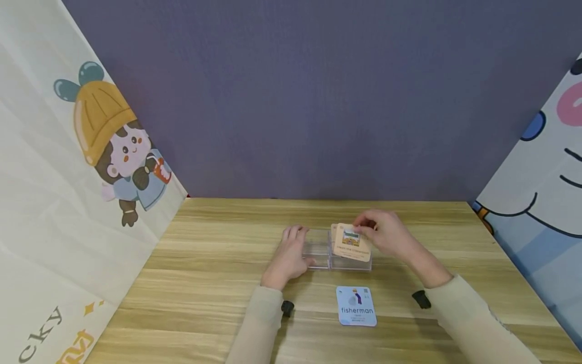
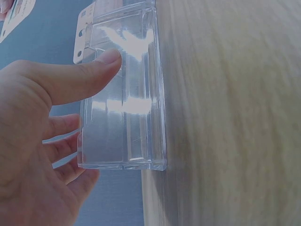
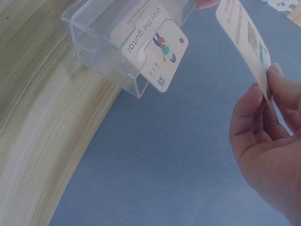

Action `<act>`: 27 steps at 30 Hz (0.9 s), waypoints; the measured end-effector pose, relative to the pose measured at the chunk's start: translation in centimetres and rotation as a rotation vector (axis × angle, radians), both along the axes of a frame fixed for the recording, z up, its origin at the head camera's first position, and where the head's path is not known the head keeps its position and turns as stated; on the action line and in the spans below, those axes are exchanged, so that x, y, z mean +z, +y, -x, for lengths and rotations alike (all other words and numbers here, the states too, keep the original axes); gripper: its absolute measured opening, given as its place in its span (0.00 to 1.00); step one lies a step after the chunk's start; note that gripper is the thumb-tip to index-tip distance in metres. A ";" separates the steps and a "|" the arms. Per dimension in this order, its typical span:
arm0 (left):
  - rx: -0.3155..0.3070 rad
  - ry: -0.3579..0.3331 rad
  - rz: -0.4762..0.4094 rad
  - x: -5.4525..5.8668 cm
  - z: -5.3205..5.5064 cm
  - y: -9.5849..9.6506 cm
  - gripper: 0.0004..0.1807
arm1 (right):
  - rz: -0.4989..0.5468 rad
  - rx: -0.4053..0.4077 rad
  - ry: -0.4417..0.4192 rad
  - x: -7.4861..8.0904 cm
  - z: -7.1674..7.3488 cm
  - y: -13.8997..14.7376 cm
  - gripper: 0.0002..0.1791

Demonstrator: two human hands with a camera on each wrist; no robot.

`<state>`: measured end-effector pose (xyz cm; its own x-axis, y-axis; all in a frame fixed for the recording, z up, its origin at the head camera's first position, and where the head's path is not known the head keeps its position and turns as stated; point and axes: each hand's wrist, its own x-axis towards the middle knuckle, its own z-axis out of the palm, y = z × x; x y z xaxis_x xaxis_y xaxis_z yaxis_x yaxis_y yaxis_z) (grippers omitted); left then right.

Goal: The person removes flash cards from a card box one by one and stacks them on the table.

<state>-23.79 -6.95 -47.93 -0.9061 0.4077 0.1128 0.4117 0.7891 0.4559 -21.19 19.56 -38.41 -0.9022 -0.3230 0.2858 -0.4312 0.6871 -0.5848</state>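
A clear plastic box (image 1: 317,261) with two compartments stands on the table. My left hand (image 1: 290,255) grips its left end, thumb (image 2: 80,81) on the near wall and the other fingers round the far side. My right hand (image 1: 388,235) pinches a cream flash card (image 1: 352,243) by its upper corner, over the box's right compartment. The right wrist view shows this card (image 3: 245,42) raised apart from the box. Another cream card, printed "play the guitar" (image 3: 164,56), sticks up out of the right compartment.
A blue "fisherman" card (image 1: 356,306) lies flat on the wooden table (image 1: 204,283), on the near side of the box. A dark panel (image 1: 291,101) rises behind the table, and printed cloths (image 1: 45,167) hang on both sides.
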 end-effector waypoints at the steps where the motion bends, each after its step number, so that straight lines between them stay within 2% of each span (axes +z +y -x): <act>1: 0.002 -0.003 0.003 0.0 0.0 0.0 0.47 | 0.000 0.002 0.002 0.0 0.0 0.0 0.03; 11: 0.006 -0.005 0.004 0.1 -0.2 0.1 0.47 | 0.012 -0.014 -0.054 -0.1 -0.5 0.1 0.04; 27: 0.003 -0.002 0.011 0.0 0.0 0.4 0.47 | 0.027 0.004 -0.106 -0.7 -1.2 0.9 0.04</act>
